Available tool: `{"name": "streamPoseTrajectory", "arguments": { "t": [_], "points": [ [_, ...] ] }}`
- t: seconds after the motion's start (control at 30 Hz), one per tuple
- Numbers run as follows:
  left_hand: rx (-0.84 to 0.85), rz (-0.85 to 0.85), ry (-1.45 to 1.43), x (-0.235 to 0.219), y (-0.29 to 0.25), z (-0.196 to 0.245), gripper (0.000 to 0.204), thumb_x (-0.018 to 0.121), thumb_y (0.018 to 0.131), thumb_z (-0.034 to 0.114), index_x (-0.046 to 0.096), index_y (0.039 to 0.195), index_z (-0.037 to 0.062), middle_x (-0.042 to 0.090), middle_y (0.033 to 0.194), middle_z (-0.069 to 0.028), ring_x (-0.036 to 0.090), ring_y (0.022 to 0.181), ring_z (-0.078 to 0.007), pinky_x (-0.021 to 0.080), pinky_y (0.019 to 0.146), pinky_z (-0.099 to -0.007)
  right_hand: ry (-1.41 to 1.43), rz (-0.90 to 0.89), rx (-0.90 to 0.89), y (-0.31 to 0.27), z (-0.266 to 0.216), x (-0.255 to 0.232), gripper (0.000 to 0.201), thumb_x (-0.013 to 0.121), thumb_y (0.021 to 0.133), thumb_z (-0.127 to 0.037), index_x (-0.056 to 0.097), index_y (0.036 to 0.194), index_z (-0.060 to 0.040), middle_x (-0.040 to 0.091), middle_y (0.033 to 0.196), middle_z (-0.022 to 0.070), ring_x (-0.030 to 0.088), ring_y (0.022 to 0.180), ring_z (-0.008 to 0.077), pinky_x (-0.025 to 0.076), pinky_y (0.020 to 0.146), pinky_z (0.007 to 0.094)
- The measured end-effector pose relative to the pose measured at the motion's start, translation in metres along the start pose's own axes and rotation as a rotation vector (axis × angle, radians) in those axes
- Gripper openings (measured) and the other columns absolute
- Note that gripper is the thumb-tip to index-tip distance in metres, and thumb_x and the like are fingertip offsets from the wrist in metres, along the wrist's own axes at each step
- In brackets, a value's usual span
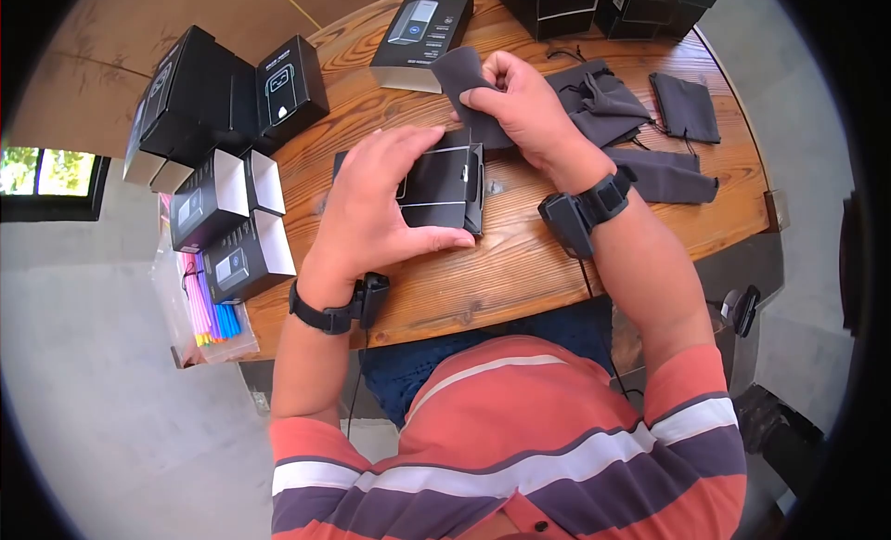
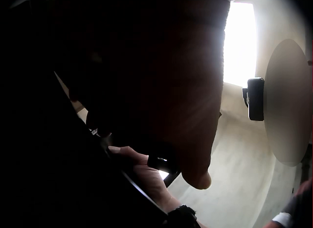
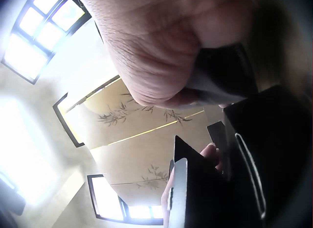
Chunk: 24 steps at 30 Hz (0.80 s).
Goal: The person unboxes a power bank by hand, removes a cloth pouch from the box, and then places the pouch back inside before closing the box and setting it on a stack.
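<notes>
In the head view a black box (image 1: 436, 180), its flaps raised, lies in front of the person. The left hand (image 1: 367, 192) grips it across its width, fingers at the far edge and thumb along the near edge. Above the box's far right corner, the right hand (image 1: 529, 108) pinches a dark grey cloth pouch (image 1: 459, 80) between thumb and curled fingers. The pouch's lower part hangs behind the box. The right wrist view shows the box's raised flap (image 3: 181, 189) close below the right hand (image 3: 161, 47). In the left wrist view the left hand (image 2: 161, 91) is mostly dark.
More grey drawstring pouches (image 1: 603, 104) lie to the right. A printed black box (image 1: 422, 39) stands at the back, others (image 1: 538, 6) farther right. Black boxes (image 1: 213, 94) are stacked on the left, beside a plastic bag of coloured sticks (image 1: 209, 303). The wooden table (image 1: 445, 294) has a curved edge.
</notes>
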<state>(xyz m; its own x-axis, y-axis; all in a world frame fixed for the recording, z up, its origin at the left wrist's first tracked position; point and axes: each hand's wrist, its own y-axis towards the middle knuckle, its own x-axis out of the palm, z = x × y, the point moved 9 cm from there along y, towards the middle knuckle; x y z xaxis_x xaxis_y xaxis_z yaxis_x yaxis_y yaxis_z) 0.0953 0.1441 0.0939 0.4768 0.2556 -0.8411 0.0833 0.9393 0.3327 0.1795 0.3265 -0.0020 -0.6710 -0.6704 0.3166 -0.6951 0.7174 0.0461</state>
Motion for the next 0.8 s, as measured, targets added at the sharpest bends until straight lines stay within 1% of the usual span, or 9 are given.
{"name": "streamPoseTrajectory", "arguments": {
  "t": [0.03,0.1,0.3,0.33,0.4,0.53,0.63,0.67,0.8],
  "points": [
    [-0.004,0.003,-0.001,0.0,-0.002,-0.001,0.113,0.104,0.062,0.06,0.064,0.152,0.006,0.069,0.147,-0.0188,0.067,0.136,-0.0391,0.047,0.123,-0.0527,0.007,0.017,-0.01,0.0,-0.001,-0.002,0.026,0.079,0.091,-0.002,0.054,0.095,-0.0065,0.071,0.092,0.0096,0.08,0.085,0.0213,0.06,0.07,0.032],
    [-0.07,0.189,-0.198,-0.017,-0.008,-0.011,0.116,0.105,0.062,0.059,0.063,0.155,0.0047,0.069,0.148,-0.0192,0.068,0.135,-0.0379,0.049,0.12,-0.0447,0.014,0.029,-0.002,-0.001,0.002,-0.001,0.024,0.079,0.091,-0.002,0.055,0.097,-0.0058,0.07,0.094,0.0093,0.078,0.085,0.0198,0.06,0.071,0.0316],
    [-0.143,0.609,-0.732,-0.056,-0.043,-0.051,0.12,0.089,0.089,0.064,0.034,0.173,-0.0005,0.063,0.155,-0.0223,0.06,0.145,-0.0288,0.045,0.125,-0.0407,-0.052,0.173,-0.144,0.002,-0.008,-0.023,0.025,0.078,0.092,-0.001,0.06,0.109,-0.0037,0.068,0.103,0.0066,0.068,0.088,0.0129,0.058,0.074,0.0296],
    [-0.124,0.654,-0.793,-0.058,-0.048,-0.057,0.111,0.086,0.091,0.059,0.038,0.171,-0.0007,0.063,0.154,-0.0227,0.061,0.144,-0.0281,0.046,0.125,-0.0401,-0.015,0.208,-0.196,0.0,-0.016,-0.026,0.026,0.078,0.092,0.0,0.061,0.112,-0.0034,0.068,0.105,0.0057,0.065,0.09,0.0117,0.058,0.075,0.0293],
    [-0.1,0.609,-0.866,-0.051,-0.058,-0.085,0.097,0.076,0.096,0.055,0.043,0.168,-0.0008,0.059,0.157,-0.0278,0.06,0.146,-0.0354,0.048,0.126,-0.0477,0.024,0.167,-0.241,-0.004,-0.03,-0.018,0.027,0.079,0.094,-0.001,0.06,0.114,-0.0035,0.068,0.106,0.0049,0.067,0.092,0.0108,0.057,0.076,0.0277],
    [-0.201,0.659,-0.988,-0.027,-0.072,-0.106,0.097,0.078,0.095,0.058,0.046,0.165,-0.0007,0.06,0.156,-0.0253,0.061,0.145,-0.0336,0.048,0.125,-0.047,0.004,0.024,-0.257,-0.02,-0.054,0.008,0.029,0.08,0.099,-0.003,0.06,0.119,-0.004,0.067,0.108,0.0032,0.067,0.096,0.0074,0.055,0.081,0.0228],
    [-0.21,0.667,-1.054,-0.021,-0.074,-0.108,0.092,0.082,0.095,0.06,0.054,0.159,-0.0007,0.066,0.149,-0.0171,0.063,0.141,-0.0273,0.048,0.123,-0.0428,-0.152,-0.338,-0.077,-0.041,-0.056,0.048,0.028,0.076,0.097,0.001,0.058,0.116,-0.0069,0.065,0.112,0.0009,0.064,0.104,0.0074,0.052,0.09,0.0246],
    [-0.215,0.69,-1.055,-0.02,-0.076,-0.11,0.092,0.082,0.095,0.06,0.054,0.159,-0.0007,0.066,0.149,-0.0171,0.063,0.141,-0.0273,0.048,0.123,-0.0428,-0.268,-0.37,0.034,-0.049,-0.056,0.054,0.028,0.076,0.094,0.002,0.058,0.114,-0.0071,0.065,0.113,0.0008,0.063,0.108,0.0081,0.051,0.094,0.0247],
    [-0.206,0.759,-1.034,-0.016,-0.079,-0.107,0.087,0.084,0.096,0.059,0.057,0.155,0.0004,0.066,0.147,-0.0136,0.061,0.14,-0.025,0.047,0.124,-0.0421,-0.266,-0.513,0.084,-0.061,-0.047,0.076,0.031,0.077,0.09,0.005,0.058,0.109,-0.0083,0.066,0.119,0.0036,0.063,0.11,0.0101,0.051,0.099,0.0269]
  ]
}}
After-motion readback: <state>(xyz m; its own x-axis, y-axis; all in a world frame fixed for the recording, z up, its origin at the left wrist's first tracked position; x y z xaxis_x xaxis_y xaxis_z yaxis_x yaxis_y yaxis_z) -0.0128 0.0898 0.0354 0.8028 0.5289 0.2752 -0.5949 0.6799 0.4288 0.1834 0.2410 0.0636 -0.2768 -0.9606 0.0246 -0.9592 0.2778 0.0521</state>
